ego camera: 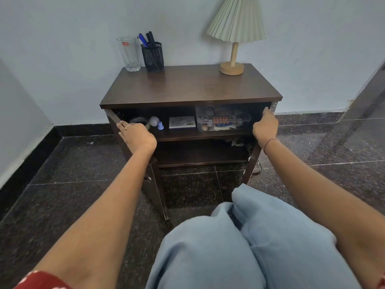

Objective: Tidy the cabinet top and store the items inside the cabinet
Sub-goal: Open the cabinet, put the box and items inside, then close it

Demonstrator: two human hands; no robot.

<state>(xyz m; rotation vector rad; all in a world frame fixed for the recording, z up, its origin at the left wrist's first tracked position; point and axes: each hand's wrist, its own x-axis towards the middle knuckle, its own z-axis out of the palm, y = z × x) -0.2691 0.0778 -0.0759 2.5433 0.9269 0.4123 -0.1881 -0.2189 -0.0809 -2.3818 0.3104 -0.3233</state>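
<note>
Head view has us facing the cabinet [187, 86], with both doors swung open toward us. Our left hand [136, 135] grasps the top edge of the left door [154, 190], fingers [123, 127] curled over it. Our right hand [265, 127] grasps the top corner of the right door [253, 161] the same way. On the upper shelf [200, 135] lie, left to right, a tape roll [138, 120] partly hidden behind our left hand, a white ball [154, 120], a small blue piece [160, 125], a flat box [182, 122] and a clear bin [223, 119]. On the cabinet top, far left, a glass [128, 53] stands just beside a pen holder [153, 57]; a lamp [234, 34] stands far right. Our knees [250, 247] are near, before the open front.
</note>
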